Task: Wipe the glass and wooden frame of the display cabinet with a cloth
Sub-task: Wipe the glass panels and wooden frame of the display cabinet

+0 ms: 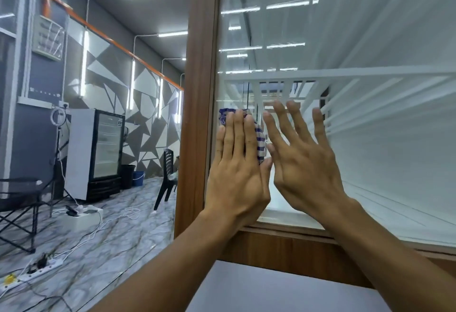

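Observation:
The display cabinet fills the right half of the head view: a glass pane (357, 151) set in a brown wooden frame (197, 89). A blue-and-white striped cloth (260, 139) lies flat against the glass near the left frame post. My left hand (237, 171) presses it there with straight fingers; most of the cloth is hidden under the palm. My right hand (301, 161) is just to the right, fingers spread and straight, flat at the glass, touching no cloth.
The frame's lower wooden rail (283, 245) runs below the hands, with a pale surface (271, 287) in front of it. To the left: a marble floor with cables and a power strip (42, 266), a drinks fridge (95, 153), a dark plastic chair (167, 176).

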